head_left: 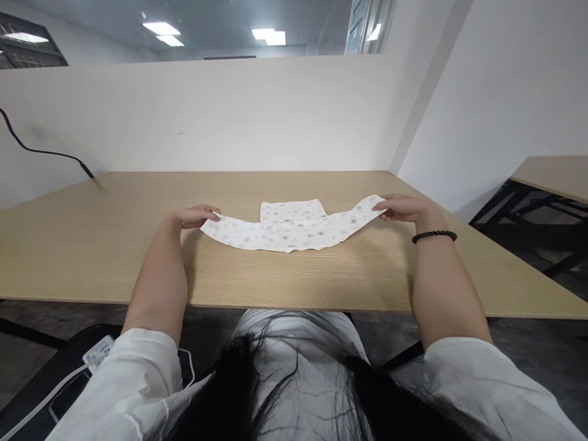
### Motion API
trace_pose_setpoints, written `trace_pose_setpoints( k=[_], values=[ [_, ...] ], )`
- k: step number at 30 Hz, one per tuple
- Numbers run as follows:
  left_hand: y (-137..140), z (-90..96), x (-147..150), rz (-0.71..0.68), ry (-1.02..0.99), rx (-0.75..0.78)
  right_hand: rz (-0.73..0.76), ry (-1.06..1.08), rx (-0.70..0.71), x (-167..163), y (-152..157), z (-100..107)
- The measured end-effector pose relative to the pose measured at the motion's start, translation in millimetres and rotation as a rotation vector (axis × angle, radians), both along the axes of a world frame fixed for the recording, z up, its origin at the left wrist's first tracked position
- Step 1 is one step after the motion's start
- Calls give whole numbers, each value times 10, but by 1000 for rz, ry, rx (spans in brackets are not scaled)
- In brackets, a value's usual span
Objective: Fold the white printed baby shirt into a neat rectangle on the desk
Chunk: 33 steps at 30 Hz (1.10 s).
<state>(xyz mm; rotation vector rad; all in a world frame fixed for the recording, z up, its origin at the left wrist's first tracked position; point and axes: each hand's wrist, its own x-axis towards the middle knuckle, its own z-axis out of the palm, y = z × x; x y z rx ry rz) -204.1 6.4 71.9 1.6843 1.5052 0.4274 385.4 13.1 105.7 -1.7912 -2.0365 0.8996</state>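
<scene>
A small white garment (287, 236) printed with little scattered motifs is stretched sideways over the wooden table. Its two long ends look like sleeves, and a squarer part lies behind the middle. My left hand (197, 216) pinches the left end between thumb and fingers. At the opposite end, my right hand (399, 207) grips the tip, which is raised a little off the tabletop. The middle sags toward me in a shallow curve, its near edge slightly wavy. A dark braided bracelet (434, 236) circles my right wrist.
The wooden table (294, 282) ends at a low white partition (239, 116) with glass above. A black cable (55, 153) reaches the table's back left. Another table (555, 174) stands at the right. A white cable with a labelled block (98, 353) lies beside me at lower left.
</scene>
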Motion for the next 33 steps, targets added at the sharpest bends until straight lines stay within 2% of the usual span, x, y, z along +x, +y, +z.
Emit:
trace_pose_setpoints(
  k=[4, 8, 11, 14, 16, 18, 20, 22, 25, 27, 30, 33],
  values=[
    [-89, 80, -69, 2, -132, 70, 67, 378, -73, 146, -66, 44],
    [-136, 77, -118, -46, -320, 47, 43, 441, -82, 128, -133, 80],
    [-138, 71, -104, -75, -436, -3, 111, 460, -44, -48, -201, 164],
    [-147, 100, -53, -138, -547, -29, 304, 550, 28, -396, -300, 238],
    [-163, 130, -11, -161, -631, 4, 489, 629, 50, -692, -378, 242],
    [-177, 157, 30, -163, -708, 59, 700, 684, 16, -973, -442, 207],
    [-176, 169, 66, -163, -763, 105, 821, 686, -37, -1173, -469, 152],
    [-156, 167, 100, -174, -801, 135, 801, 682, -13, -1259, -449, 95],
    [-93, 149, 176, -209, -840, 146, 648, 677, 85, -1225, -361, 24],
    [-41, 137, 283, -235, -855, 140, 565, 642, 104, -1174, -304, -12],
    [0, 126, 597, -285, -916, 142, 495, 563, 91, -1155, -267, -51],
    [-62, 103, 1056, -459, -934, 68, 490, 514, 73, -1189, -274, -68]
  ],
)
